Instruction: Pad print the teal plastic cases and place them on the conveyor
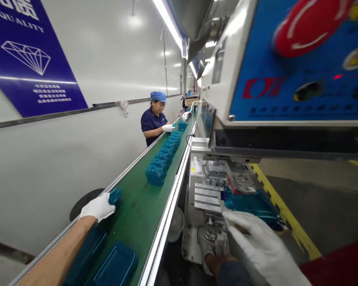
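Factory room with white walls; a long green conveyor belt (pixel 137 210) with aluminium side rails runs straight away from the wearer, and everything is placed against it. Nearest, at the belt's near end, lie two flat teal plastic trays (pixel 115 266). The person's left hand (pixel 97 207), in a white cotton glove, sits at the belt's left rail, closed around a small translucent teal plastic block (pixel 115 196) that sticks out past the fingers; its long axis can't be made out. Right of the belt, the person's right hand (pixel 259 246), also white-gloved, is spread over a flat translucent teal plastic part (pixel 250 204) lying on a metal printing fixture (pixel 207 194); can't tell if it grips. The left hand is nearer the belt, the right nearer the fixture. Farther along the belt, a row of teal plastic blocks (pixel 159 161) runs down its middle. Beyond them, at the left rail, a co-worker (pixel 153 119) in a blue cap and navy shirt has a white-gloved hand (pixel 168 128) beside another teal block (pixel 181 126). Above the fixture, a blue control panel with a red stop button (pixel 308 28).
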A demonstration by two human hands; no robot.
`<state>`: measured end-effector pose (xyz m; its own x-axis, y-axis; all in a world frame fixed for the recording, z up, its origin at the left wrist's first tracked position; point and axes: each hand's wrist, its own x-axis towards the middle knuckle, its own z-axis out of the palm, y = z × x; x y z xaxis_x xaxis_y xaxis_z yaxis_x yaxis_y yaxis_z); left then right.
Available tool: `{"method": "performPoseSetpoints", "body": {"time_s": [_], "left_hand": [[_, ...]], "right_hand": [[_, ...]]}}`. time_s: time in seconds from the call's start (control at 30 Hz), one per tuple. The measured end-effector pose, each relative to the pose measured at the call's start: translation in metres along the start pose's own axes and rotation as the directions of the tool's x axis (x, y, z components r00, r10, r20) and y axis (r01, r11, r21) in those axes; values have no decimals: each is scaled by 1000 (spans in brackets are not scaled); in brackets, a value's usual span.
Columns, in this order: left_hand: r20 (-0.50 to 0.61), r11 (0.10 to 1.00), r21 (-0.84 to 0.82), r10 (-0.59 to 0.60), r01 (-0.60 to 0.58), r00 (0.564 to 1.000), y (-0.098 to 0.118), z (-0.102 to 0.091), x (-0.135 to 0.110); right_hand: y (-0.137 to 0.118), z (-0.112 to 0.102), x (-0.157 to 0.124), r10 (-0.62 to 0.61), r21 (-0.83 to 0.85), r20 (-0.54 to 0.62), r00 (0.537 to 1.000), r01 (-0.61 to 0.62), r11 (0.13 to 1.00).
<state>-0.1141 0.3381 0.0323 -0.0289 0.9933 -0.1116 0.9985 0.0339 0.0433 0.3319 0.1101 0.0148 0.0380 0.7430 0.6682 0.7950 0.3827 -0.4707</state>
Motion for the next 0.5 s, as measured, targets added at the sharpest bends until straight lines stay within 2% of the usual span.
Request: {"method": "performPoseSetpoints", "body": {"time_s": [0.07, 0.1, 0.17, 0.23, 0.3, 0.33, 0.37, 0.4, 0.43, 0.47, 0.5], "left_hand": [[-63, 1000, -1, 17, -17, 998, 22, -14, -10], [-99, 998, -13, 57, -59, 993, 38, -21, -19], [-169, 980, -22, 190, -197, 967, 80, -35, -43], [-249, 922, 18, 379, -387, 891, 129, -48, -70], [-301, 825, 83, 555, -558, 776, 180, -56, -92], [-312, 768, 113, 630, -631, 711, 204, -58, -101], [-319, 708, 140, 694, -692, 645, 227, -60, -109], [-322, 647, 161, 748, -745, 580, 249, -59, -115], [-323, 581, 181, 797, -793, 510, 270, -58, -120], [-319, 510, 206, 842, -835, 436, 289, -56, -125], [-307, 444, 234, 878, -865, 368, 308, -53, -129]], "right_hand": [[21, -33, -15, -119, -291, -94, 988, 88, 953], [32, -40, -19, -155, -407, -90, 984, 106, 907], [50, -39, -18, -198, -573, -50, 979, 135, 809], [65, -29, -7, -244, -650, -1, 970, 185, 737], [75, -26, 7, -247, -614, 41, 968, 219, 758], [77, -31, 12, -193, -554, 37, 980, 181, 813], [77, -40, 16, -88, -472, 10, 996, 82, 878], [75, -53, 17, 60, -380, -40, 997, -70, 922], [71, -69, 16, 229, -295, -105, 968, -251, 922], [67, -87, 12, 386, -227, -194, 902, -425, 876], [62, -104, 6, 504, -174, -280, 817, -560, 810]]}}
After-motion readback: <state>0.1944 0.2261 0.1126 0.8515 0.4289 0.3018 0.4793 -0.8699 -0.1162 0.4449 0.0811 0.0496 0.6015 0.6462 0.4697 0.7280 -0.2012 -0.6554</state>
